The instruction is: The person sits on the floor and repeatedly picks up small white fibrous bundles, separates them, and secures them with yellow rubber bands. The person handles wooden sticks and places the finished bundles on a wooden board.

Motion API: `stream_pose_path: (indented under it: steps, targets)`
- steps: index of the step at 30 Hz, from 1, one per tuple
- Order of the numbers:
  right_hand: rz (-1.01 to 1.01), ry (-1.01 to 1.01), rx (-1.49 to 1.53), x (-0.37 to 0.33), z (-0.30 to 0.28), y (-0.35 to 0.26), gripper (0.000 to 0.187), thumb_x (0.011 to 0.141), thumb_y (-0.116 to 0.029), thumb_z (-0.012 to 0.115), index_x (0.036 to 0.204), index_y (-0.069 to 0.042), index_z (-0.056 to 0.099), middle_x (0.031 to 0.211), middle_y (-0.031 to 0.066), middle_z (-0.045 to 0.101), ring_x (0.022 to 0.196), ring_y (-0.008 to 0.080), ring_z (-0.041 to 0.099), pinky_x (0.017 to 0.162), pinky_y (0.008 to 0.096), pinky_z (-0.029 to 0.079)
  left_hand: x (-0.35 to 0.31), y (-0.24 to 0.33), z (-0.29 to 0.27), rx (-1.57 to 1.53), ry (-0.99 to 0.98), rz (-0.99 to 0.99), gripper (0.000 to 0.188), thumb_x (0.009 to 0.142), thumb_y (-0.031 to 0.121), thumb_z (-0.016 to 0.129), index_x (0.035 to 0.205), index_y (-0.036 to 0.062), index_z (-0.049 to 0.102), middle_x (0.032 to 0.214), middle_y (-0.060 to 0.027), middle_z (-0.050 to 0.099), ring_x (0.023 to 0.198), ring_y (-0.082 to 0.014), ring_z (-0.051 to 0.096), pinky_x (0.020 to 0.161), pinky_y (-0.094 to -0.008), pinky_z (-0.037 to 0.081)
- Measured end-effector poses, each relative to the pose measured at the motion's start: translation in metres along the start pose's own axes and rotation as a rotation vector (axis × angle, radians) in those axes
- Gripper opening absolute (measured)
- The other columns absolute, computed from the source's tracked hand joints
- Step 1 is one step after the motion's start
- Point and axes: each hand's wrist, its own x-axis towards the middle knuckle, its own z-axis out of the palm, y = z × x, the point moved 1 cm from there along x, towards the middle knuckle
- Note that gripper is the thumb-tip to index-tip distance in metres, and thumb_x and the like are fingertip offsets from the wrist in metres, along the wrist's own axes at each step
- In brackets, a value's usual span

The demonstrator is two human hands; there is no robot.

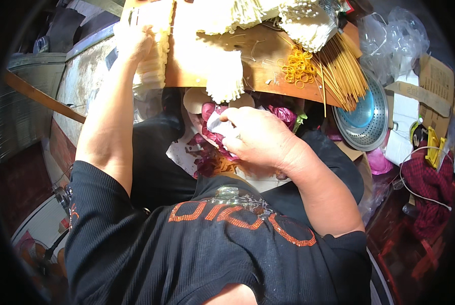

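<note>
My right hand [260, 134] is closed around a crumpled white piece [218, 125], perhaps cloth or thin plastic; I cannot tell which. It is just below the table's near edge, over purple cabbage leaves [283, 116] and orange shreds [223, 163] between my knees. A bundle of enoki mushrooms [225, 76] overhangs that edge just above the hand. At the far left of the table, my left hand [135, 43] is by a long pale-yellow row of food pieces [159, 48]. Glare washes out its fingers, so its grip is unclear.
On the wooden table [268, 68] are more enoki bundles [309, 25], yellow rubber bands [298, 66] and bamboo skewers [344, 73] jutting past the edge. To the right stand a metal colander [380, 122], clear plastic bags [398, 38] and cardboard [436, 84].
</note>
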Motion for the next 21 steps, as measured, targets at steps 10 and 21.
stream_pose_path:
  steps: [10,21]
  targets:
    - [-0.008,-0.016,-0.035,-0.006,0.002,-0.011,0.021,0.077,-0.014,0.057,0.092,0.001,0.061,0.086,0.0201,0.065,0.084,0.0362,0.065,0.078,0.0439,0.053,0.0,0.014,-0.006,-0.605,-0.306,-0.439,0.028,0.077,0.009,0.056,0.101,0.0079,0.071,0.096,-0.0159,0.066,0.094,-0.0255,0.062,0.087,-0.0333,0.046]
    - [-0.061,-0.031,-0.136,-0.005,0.007,-0.011,0.019,0.077,-0.009,0.055,0.09,0.002,0.063,0.088,0.0197,0.066,0.085,0.0337,0.066,0.075,0.0432,0.054,0.008,0.022,-0.023,-0.069,-0.073,-0.066,0.027,0.078,0.014,0.06,0.103,0.0083,0.069,0.091,-0.0135,0.066,0.09,-0.0251,0.063,0.086,-0.0325,0.048]
